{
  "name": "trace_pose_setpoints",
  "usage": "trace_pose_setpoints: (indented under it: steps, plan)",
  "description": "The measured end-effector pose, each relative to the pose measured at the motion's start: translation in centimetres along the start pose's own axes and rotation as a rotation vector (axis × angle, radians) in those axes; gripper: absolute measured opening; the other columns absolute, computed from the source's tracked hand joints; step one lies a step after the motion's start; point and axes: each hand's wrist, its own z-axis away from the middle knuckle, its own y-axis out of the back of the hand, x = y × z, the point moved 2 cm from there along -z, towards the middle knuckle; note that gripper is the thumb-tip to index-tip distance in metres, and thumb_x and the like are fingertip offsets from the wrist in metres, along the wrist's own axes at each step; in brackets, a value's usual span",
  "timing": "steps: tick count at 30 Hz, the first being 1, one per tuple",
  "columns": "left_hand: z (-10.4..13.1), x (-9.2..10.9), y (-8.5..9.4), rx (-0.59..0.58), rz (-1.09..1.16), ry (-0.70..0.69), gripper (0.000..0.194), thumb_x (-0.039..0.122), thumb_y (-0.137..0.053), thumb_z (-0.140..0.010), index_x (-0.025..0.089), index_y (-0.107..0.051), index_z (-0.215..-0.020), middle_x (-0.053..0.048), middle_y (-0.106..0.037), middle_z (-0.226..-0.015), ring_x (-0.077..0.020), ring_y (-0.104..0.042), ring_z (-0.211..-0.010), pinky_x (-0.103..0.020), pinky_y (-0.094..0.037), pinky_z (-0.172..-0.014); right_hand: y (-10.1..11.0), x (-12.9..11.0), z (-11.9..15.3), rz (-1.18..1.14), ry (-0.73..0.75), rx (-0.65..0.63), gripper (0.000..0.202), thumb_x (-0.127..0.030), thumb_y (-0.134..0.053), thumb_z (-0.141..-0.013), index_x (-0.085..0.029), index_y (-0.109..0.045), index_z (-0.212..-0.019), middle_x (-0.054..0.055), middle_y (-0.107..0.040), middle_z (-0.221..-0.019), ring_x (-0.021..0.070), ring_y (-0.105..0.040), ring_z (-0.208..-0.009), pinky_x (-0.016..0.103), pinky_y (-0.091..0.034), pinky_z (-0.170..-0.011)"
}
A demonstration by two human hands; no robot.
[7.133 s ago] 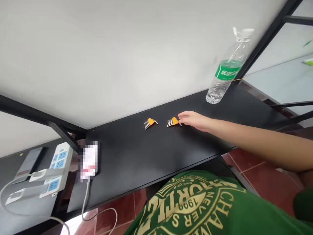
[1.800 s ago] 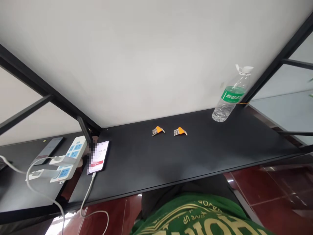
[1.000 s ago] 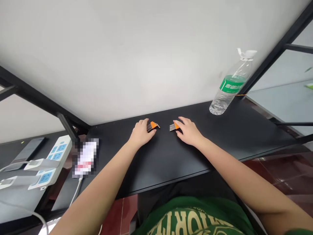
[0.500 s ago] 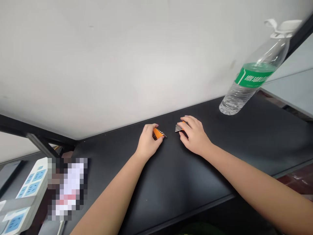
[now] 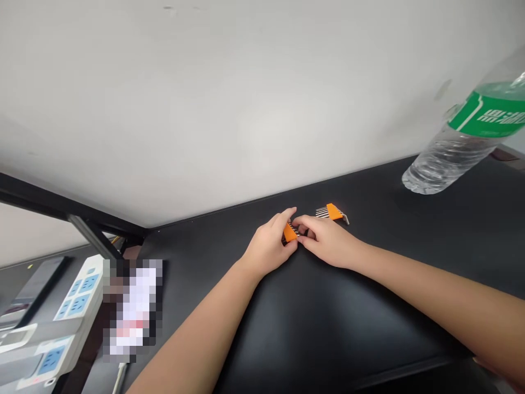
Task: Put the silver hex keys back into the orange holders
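On the black tabletop (image 5: 197, 257), my left hand (image 5: 273, 241) grips an orange holder (image 5: 290, 232) with metal hex keys between thumb and fingers. My right hand (image 5: 322, 238) has its thumb and fingertips pinched at the right end of that holder, where the key ends are; whether it grips one is too small to tell. A second orange holder (image 5: 334, 212) with silver hex keys lies on the table just behind my right hand, its long keys pointing left and its bent ends right.
A clear water bottle with a green label (image 5: 490, 114) stands at the back right near the wall. To the left are a white power strip (image 5: 84, 306), a blurred-out item (image 5: 137, 306) with a cable and a dark flat device (image 5: 35, 290).
My right hand has let go of the second holder and moved left to the holder in my left hand. The view has shifted, so the bottle is farther right.
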Motion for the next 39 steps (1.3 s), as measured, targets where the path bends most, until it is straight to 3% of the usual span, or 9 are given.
trace_pose_setpoints:
  steps: [3,7,12,16,23,28,34,39]
  plan:
    - [0.1,-0.4,0.6,-0.035,0.014,0.027,0.074,0.020,-0.067,-0.084,0.028,-0.038,-0.152,-0.005,-0.067,-0.123,-0.0188,-0.069,-0.099,-0.033,-0.059,-0.085,-0.4,0.2,-0.3,0.018,0.021,-0.010,0.022,-0.013,-0.052,-0.094,-0.022,-0.064,-0.110,0.003,-0.071,-0.095,0.0174,-0.064,-0.079,0.032,-0.048,-0.072]
    - [-0.2,-0.4,0.4,-0.071,0.033,0.031,0.072,0.022,-0.067,-0.087,0.030,-0.038,-0.153,-0.006,-0.066,-0.125,-0.0191,-0.070,-0.099,-0.033,-0.059,-0.085,-1.0,0.5,-0.2,0.093,-0.002,0.077,0.019,-0.010,-0.053,-0.088,-0.021,-0.062,-0.101,0.001,-0.068,-0.084,0.0171,-0.062,-0.073,0.030,-0.044,-0.065]
    - [-0.7,-0.6,-0.3,-0.027,0.010,0.103,0.071,0.028,-0.069,-0.087,0.027,-0.039,-0.151,-0.008,-0.068,-0.125,-0.0235,-0.070,-0.108,-0.037,-0.059,-0.091,-0.8,0.6,-0.2,0.299,0.027,0.143,0.019,-0.008,-0.052,-0.087,-0.021,-0.062,-0.097,0.005,-0.071,-0.090,0.0202,-0.064,-0.080,0.031,-0.043,-0.069]
    - [-0.8,-1.0,-0.3,-0.025,-0.043,0.160,0.062,0.026,-0.071,-0.083,0.025,-0.048,-0.140,-0.007,-0.071,-0.119,-0.0240,-0.072,-0.105,-0.037,-0.058,-0.091,0.0,1.0,-0.3,0.288,-0.053,0.142,0.030,-0.010,-0.053,-0.086,-0.021,-0.065,-0.112,0.003,-0.072,-0.085,0.0194,-0.065,-0.076,0.030,-0.042,-0.068]
    - [-0.7,-1.7,0.9,-0.015,-0.073,0.185,0.055,0.027,-0.069,-0.084,0.026,-0.052,-0.136,-0.004,-0.073,-0.119,-0.0231,-0.072,-0.104,-0.034,-0.057,-0.092,2.9,2.7,0.4,0.329,-0.193,0.139,0.020,-0.014,-0.056,-0.082,-0.024,-0.064,-0.097,-0.002,-0.064,-0.067,0.0191,-0.060,-0.065,0.030,-0.040,-0.061]
    - [-0.5,-1.8,0.8,0.031,-0.045,0.176,0.057,0.031,-0.069,-0.086,0.026,-0.049,-0.139,-0.004,-0.072,-0.120,-0.0205,-0.073,-0.099,-0.033,-0.057,-0.088,2.4,2.2,1.1,0.456,-0.069,0.014,0.007,-0.020,-0.058,-0.088,-0.024,-0.063,-0.091,0.000,-0.067,-0.074,0.0184,-0.057,-0.065,0.031,-0.038,-0.061]
    - [-0.5,-0.7,-0.2,0.009,0.045,0.035,0.053,0.034,-0.069,-0.088,0.026,-0.048,-0.136,-0.004,-0.071,-0.120,-0.0189,-0.073,-0.097,-0.031,-0.058,-0.086,1.6,1.4,0.8,0.303,0.116,0.155,0.010,-0.024,-0.056,-0.094,-0.022,-0.057,-0.104,0.005,-0.068,-0.100,0.0166,-0.060,-0.073,0.030,-0.044,-0.069]
    - [-0.7,-0.5,-0.2,-0.005,0.061,-0.004,0.055,0.033,-0.067,-0.090,0.026,-0.046,-0.141,-0.005,-0.070,-0.125,-0.0198,-0.072,-0.106,-0.032,-0.058,-0.094,0.7,1.2,0.3,0.217,0.171,0.101,0.012,-0.014,-0.050,-0.092,-0.022,-0.054,-0.099,0.001,-0.065,-0.085,0.0165,-0.061,-0.073,0.027,-0.043,-0.069]
